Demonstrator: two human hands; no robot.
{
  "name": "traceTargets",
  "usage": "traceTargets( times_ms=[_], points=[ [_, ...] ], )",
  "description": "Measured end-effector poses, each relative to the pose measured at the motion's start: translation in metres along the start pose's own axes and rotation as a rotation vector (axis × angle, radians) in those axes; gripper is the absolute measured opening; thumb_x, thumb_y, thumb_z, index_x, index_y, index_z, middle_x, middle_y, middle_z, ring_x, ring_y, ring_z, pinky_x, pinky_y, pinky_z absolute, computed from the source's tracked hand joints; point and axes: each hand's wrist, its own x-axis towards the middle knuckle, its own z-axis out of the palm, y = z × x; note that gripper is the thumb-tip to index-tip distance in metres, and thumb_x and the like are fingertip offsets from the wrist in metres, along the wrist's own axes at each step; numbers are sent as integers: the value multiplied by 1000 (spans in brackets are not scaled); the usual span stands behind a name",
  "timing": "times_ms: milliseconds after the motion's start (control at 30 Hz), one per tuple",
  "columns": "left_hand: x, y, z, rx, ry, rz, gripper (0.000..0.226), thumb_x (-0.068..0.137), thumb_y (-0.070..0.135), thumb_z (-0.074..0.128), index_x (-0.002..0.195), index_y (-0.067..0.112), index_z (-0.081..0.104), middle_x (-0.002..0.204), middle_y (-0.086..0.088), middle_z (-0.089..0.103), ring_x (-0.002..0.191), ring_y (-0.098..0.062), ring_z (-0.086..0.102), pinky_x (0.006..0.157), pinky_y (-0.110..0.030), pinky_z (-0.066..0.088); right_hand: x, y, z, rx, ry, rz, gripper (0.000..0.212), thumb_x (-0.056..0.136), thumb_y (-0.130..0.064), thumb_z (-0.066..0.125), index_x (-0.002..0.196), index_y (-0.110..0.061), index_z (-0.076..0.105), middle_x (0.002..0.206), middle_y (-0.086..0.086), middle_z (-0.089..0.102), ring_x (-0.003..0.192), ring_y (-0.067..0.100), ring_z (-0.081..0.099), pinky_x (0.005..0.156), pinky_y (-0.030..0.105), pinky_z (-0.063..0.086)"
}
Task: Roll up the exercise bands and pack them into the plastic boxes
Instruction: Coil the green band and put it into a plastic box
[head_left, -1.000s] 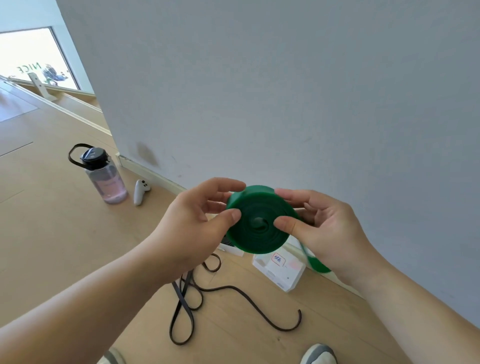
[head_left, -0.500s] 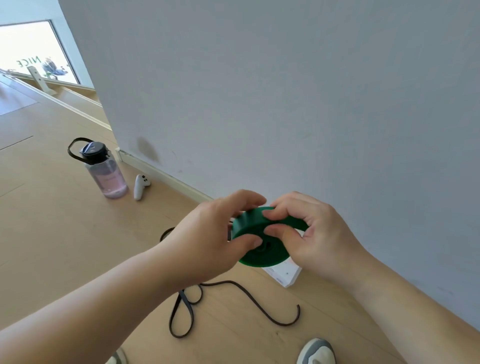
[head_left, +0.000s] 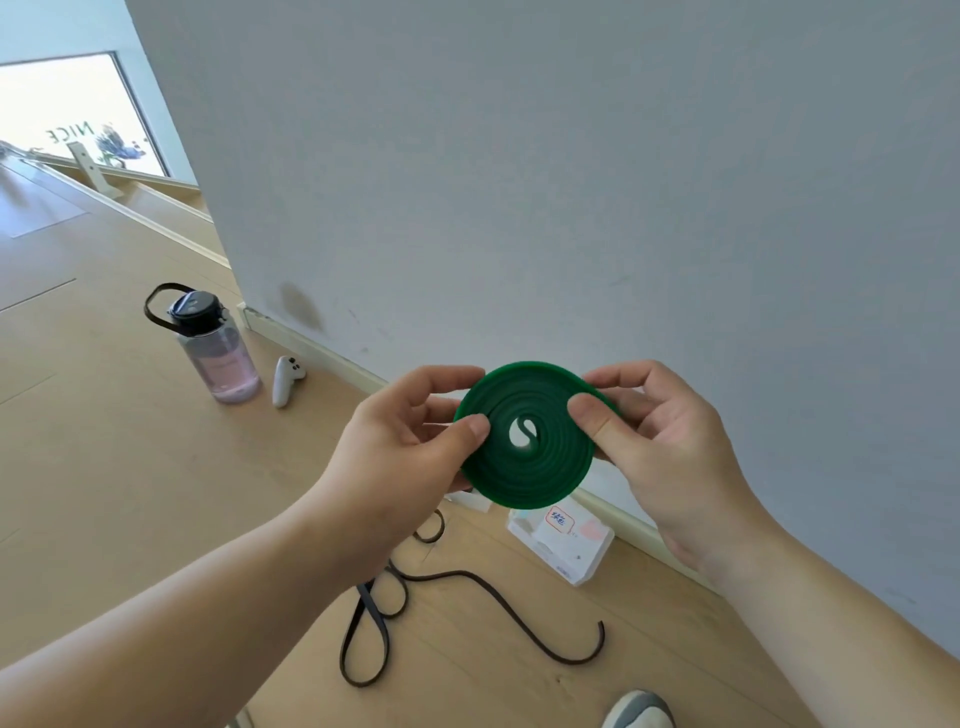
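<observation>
A green exercise band (head_left: 524, 467), wound into a flat coil with a small hole at its centre, is held in the air in front of the wall. My left hand (head_left: 400, 457) pinches its left edge between thumb and fingers. My right hand (head_left: 660, 441) pinches the right edge, thumb on the face of the coil. On the floor below, a white plastic box (head_left: 563, 540) with a red-framed label lies by the baseboard. A second white box (head_left: 475, 501) peeks out under the coil. A black band (head_left: 467, 613) lies loose on the floor.
A clear bottle with pink liquid and a black lid (head_left: 215, 348) stands on the wooden floor at left, a white controller (head_left: 285, 379) beside it. The grey wall (head_left: 571, 182) rises close ahead. A shoe (head_left: 639, 709) shows at the bottom edge.
The coil has turned from tilted edge-on to facing me flat. My right fingers moved off its top rim to its right side. The loose green tail seen a second ago is no longer visible.
</observation>
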Motion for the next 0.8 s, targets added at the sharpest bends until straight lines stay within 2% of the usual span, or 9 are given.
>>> traceTargets(
  times_ms=[100,200,267,333,400,467,567,633,800],
  points=[
    [-1,-3,7,-108,43,-23,26,97,3,66,117,20,69,106,-12,76,95,-31,77,85,-51,63,0,-1,4,98,-33,30,18,94,-17,72,110,-26,72,100,7,79,89,20,78,80,36,64],
    [1,-6,8,-95,21,-72,21,97,5,68,114,18,65,109,-12,75,95,-28,77,86,-50,63,-2,4,3,-25,-26,-54,23,95,-17,71,111,-33,74,103,0,79,98,17,76,90,34,62],
    [4,-10,4,173,-2,-24,21,91,19,76,108,23,64,110,1,75,100,-15,75,89,-43,62,-2,5,-3,-163,-66,-94,24,97,-15,69,109,-34,74,103,-9,78,100,10,74,92,30,61],
    [5,-9,0,480,-55,84,34,85,30,81,113,36,63,118,19,68,109,3,66,93,-27,57,-5,6,-6,-317,-178,-111,27,97,-11,67,109,-34,76,104,-16,77,101,4,71,89,23,59],
    [4,-8,1,555,-177,139,44,88,25,78,124,45,60,122,23,65,110,6,64,92,-23,58,-9,7,-4,-417,-281,-129,30,97,-8,67,109,-34,76,105,-19,75,103,1,70,88,17,56],
    [2,-6,3,574,-253,151,40,92,18,73,122,44,66,112,19,72,104,3,67,90,-24,59,-11,7,-2,-417,-316,-118,30,97,-8,66,109,-35,73,104,-17,76,100,5,71,87,21,58],
    [2,-4,5,542,-241,159,35,96,14,69,121,39,72,104,20,76,101,0,70,91,-23,59,-10,7,-5,-335,-303,-81,28,97,-10,68,109,-35,64,99,-2,76,92,23,73,85,45,62],
    [1,-4,4,503,-210,138,33,96,14,69,119,36,75,99,23,76,96,2,71,90,-19,59,-8,6,-6,-278,-274,-52,28,93,-13,74,107,-33,60,97,3,77,89,34,72,82,54,62],
    [0,-12,3,476,-171,137,31,98,14,67,117,37,74,99,20,77,96,2,71,88,-23,60,-3,8,-9,-165,-207,49,29,78,-14,88,100,-26,75,100,3,79,88,30,78,87,52,63]
  ],
)
